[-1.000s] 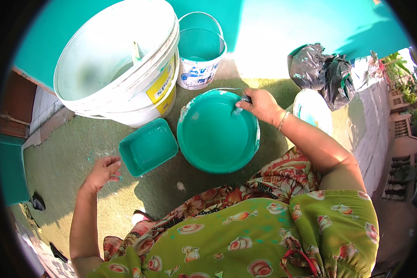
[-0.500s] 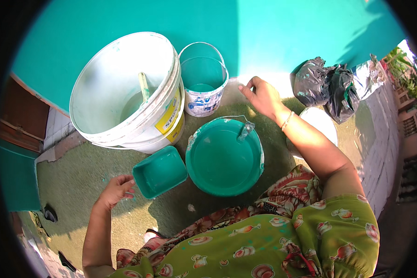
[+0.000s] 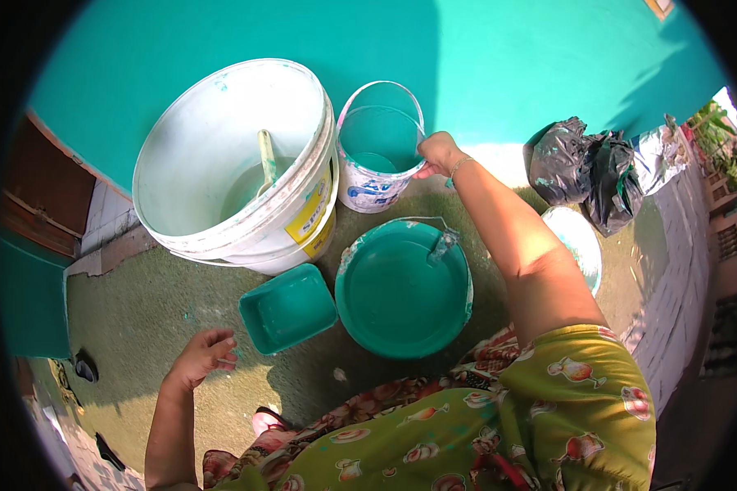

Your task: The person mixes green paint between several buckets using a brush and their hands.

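My right hand [image 3: 440,154] is closed on the right rim of a small white bucket [image 3: 377,192] with green paint inside and its handle raised. That bucket stands by the green wall. My left hand [image 3: 203,358] hangs with loosely bent fingers, open and holding nothing. It is beside a rectangular green tub [image 3: 289,308] but apart from it. Between my arms stands a round bucket full of green paint [image 3: 401,286], with a paint-smeared piece at its rim whose kind I cannot make out.
A large white bucket [image 3: 229,106] holding a pale-handled tool [image 3: 266,157] tilts at the left. Black plastic bags [image 3: 561,164] lie by the wall at right. A white round container [image 3: 577,237] is partly behind my right forearm. A dark shoe [image 3: 86,366] lies far left.
My right hand has moved left to the small white bucket and taken hold of its rim. My left hand has dropped slightly, away from the tub. The view has shifted a little.
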A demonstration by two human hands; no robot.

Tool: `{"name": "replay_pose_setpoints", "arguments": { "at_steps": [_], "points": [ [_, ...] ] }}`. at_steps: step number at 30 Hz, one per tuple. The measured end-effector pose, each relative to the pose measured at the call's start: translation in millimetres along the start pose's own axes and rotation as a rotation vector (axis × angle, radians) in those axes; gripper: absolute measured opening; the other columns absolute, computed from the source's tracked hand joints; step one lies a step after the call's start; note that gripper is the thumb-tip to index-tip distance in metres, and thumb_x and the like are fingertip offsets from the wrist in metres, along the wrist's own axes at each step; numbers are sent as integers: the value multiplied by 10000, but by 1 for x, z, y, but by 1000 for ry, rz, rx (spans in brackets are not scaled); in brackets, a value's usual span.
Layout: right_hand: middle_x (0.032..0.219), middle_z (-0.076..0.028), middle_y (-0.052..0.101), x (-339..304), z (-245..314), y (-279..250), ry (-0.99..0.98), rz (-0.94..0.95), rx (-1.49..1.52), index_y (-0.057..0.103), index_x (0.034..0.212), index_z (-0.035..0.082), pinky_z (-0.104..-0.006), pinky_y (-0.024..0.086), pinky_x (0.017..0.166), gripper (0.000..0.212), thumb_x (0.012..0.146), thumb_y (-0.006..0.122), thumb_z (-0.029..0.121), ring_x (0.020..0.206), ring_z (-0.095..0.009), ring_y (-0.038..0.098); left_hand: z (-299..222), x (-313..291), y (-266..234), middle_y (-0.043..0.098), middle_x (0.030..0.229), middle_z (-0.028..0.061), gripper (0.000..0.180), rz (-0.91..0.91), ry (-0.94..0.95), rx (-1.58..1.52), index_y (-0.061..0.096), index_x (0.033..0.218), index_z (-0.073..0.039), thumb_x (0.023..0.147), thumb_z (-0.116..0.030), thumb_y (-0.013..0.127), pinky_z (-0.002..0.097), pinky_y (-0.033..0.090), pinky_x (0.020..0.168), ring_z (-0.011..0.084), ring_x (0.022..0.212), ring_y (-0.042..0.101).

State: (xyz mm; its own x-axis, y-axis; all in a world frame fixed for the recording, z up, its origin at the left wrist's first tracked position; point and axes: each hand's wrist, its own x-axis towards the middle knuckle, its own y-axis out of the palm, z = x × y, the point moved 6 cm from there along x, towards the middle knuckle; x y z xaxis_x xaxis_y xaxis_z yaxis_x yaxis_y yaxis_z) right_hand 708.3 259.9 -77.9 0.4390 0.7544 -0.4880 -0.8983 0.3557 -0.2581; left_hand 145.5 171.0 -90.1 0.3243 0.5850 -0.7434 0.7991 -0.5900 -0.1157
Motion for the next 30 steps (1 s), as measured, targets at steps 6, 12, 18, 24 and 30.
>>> {"name": "replay_pose_setpoints", "arguments": {
  "at_steps": [6,12,18,24,30],
  "points": [
    [827,-244,657,-51,17,-56,-322,-219,-327,569,1073,-124,-324,544,454,280,831,508,4,560,-259,677,-7,-5,7,600,1068,126,559,16,3,-4,443,1297,93,883,-217,653,318,557,726,190,878,623],
    [960,-247,662,-146,50,-95,-714,-371,-731,557,1200,-43,-395,537,770,394,812,531,25,860,-339,676,-6,2,6,573,1108,147,581,31,15,18,424,1308,90,881,-232,651,347,564,751,216,870,627],
    [935,-213,667,-183,33,-145,-696,-477,-429,544,1219,-38,-353,544,665,397,824,548,5,737,-255,675,-20,9,19,572,1095,139,567,62,33,25,429,1303,83,876,-213,657,364,568,746,227,864,628],
    [840,-107,627,-227,44,-157,-713,-460,-245,521,1231,-36,-272,517,447,388,844,513,-50,567,-139,613,-30,-5,29,578,1070,111,534,58,74,87,454,1282,80,875,-200,658,339,558,740,197,854,617],
    [757,-68,600,-252,61,-155,-733,-413,-225,522,1219,-55,-253,494,432,364,857,503,-25,539,-113,576,-60,-19,37,585,1027,53,461,58,264,290,508,1255,43,879,-175,660,250,486,706,117,801,557]
  ]
}}
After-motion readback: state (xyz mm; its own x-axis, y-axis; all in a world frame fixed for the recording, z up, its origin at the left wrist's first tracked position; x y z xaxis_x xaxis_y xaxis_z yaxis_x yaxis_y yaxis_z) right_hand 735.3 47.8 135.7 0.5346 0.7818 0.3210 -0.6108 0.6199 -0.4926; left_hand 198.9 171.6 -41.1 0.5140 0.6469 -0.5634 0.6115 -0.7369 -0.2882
